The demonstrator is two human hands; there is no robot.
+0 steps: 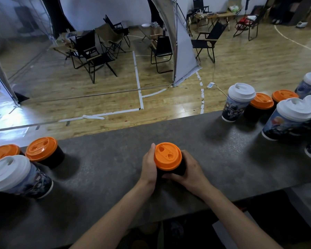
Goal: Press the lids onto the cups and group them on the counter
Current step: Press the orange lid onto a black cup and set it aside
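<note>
Cup (171, 170) with orange lid (167, 156) on the counter (106, 159).
Left hand (149, 167) and right hand (187, 170) both grip its dark sides.

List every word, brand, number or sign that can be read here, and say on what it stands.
No text is legible in this view.
Printed cup at left: artwork only; any lettering is too blurred.
Printed cup at far right: pale marks, perhaps lettering, too blurred.
Orange lid on the black cup that the left hand and right hand grip: moulded shapes, no letters.
</note>
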